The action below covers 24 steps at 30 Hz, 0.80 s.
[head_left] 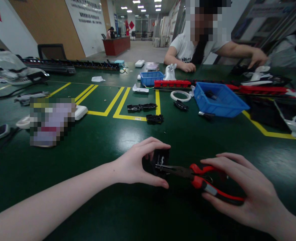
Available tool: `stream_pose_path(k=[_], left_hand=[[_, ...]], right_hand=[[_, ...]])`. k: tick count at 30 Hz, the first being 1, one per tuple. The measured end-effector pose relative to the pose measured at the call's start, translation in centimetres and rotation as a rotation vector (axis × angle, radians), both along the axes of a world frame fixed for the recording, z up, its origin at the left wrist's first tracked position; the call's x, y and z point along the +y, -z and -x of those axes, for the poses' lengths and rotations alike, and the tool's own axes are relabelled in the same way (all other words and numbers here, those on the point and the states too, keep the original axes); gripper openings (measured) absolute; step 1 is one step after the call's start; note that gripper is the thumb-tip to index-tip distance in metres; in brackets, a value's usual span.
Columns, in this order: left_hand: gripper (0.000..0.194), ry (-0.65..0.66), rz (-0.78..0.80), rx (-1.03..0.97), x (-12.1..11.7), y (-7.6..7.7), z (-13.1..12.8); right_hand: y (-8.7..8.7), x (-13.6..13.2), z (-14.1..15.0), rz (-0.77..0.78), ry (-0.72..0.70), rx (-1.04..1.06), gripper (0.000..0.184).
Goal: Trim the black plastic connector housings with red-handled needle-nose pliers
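My left hand [144, 164] is closed around a small black plastic part [162, 156], gripping it between thumb and fingers above the green table. In my right hand [240, 190] are needle-nose pliers [196, 175] with red and black handles. The jaws point left and reach the black part, where their tips meet a small metallic piece too small to name. Fingers of the right hand lie along both handles, which are somewhat spread. The far side of the black part is hidden by the left hand.
Beyond my hands lie several black parts [155, 118] near yellow tape lines. A blue bin [219, 100] stands right of a white tape roll [180, 96], with a smaller blue bin [151, 78] behind. Red strips [173, 84] cross the table. A person [188, 50] sits opposite.
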<state>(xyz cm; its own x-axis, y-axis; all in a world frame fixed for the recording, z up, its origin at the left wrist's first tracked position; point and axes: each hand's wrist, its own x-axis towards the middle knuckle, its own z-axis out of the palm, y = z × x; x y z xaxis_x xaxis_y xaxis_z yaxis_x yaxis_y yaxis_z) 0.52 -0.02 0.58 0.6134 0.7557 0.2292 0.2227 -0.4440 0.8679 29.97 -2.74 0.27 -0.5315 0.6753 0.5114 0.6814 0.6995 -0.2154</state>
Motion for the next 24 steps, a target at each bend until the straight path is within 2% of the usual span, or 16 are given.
stream_pose_path(k=[6,17,20,24], left_hand=[[0.077,-0.001,-0.002,-0.008,0.11,0.02,-0.03],[0.071,-0.024,0.040,0.024,-0.02,-0.01,-0.08],[0.071,-0.018,0.048,0.031,0.03,-0.01,-0.02],[0.069,0.002,0.064,0.050,0.13,-0.16,0.11]], right_hand=[[0.06,-0.04,0.25,0.101,0.022,0.066,0.041],[0.25,-0.46,0.25,0.387,0.106,0.142,0.037],[0.15,-0.44,0.31,0.393,0.107,0.145,0.037],[-0.13,-0.40,0.33,0.317,0.084,0.121,0.038]])
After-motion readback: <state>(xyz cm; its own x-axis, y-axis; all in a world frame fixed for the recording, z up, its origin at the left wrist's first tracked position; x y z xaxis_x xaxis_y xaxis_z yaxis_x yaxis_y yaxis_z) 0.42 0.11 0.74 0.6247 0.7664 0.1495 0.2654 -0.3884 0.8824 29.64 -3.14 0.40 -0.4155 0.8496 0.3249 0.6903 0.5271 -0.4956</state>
